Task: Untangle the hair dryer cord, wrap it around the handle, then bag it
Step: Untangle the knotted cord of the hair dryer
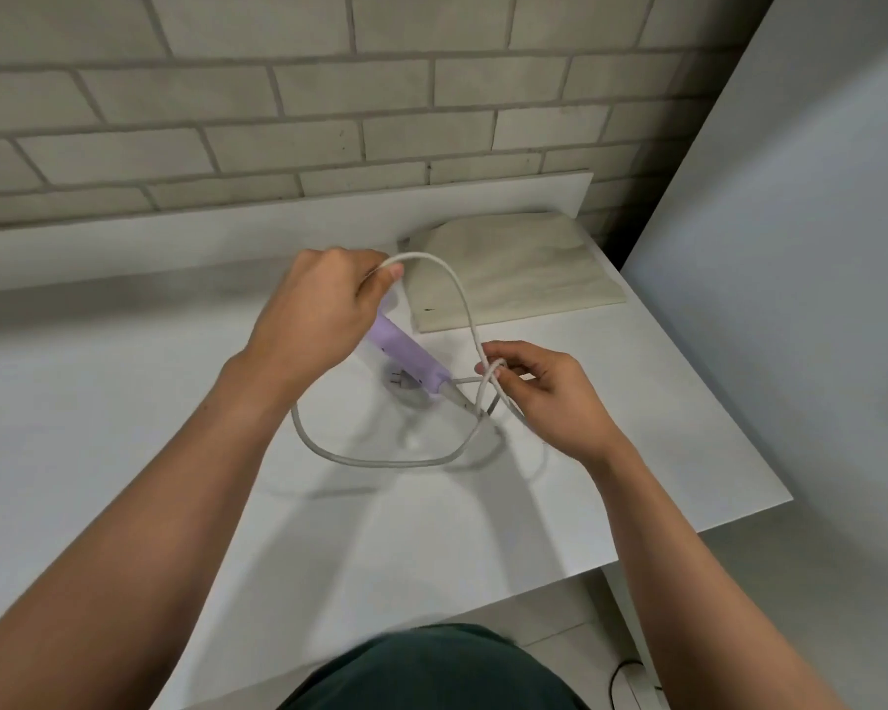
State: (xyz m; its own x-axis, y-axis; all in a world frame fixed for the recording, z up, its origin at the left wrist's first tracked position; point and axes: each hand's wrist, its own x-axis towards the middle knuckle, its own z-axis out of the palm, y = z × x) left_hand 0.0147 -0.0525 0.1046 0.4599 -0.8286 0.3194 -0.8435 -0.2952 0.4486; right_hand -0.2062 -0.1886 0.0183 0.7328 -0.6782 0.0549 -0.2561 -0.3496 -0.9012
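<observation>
Lilac plastic, smooth and straight, the hair dryer handle (406, 358) juts from under the left hand (319, 310), whose curled fingers hide the dryer's head and pin the round pale cord (380, 462) under the thumb. The cord arcs to the right hand (544, 397), whose fingertips pinch a crossed loop above the white table (124, 402). A flat beige cloth bag (524, 269) lies behind them, and the plug (398, 379) is blurred.

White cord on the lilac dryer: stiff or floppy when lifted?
Semi-stiff, probably: the white round power cord holds a smooth arch between the left hand and right hand rather than hanging limp. Likely springy: its lower loop keeps a wide curve. It crosses itself at the right hand, so pulling may tighten a knot.
</observation>
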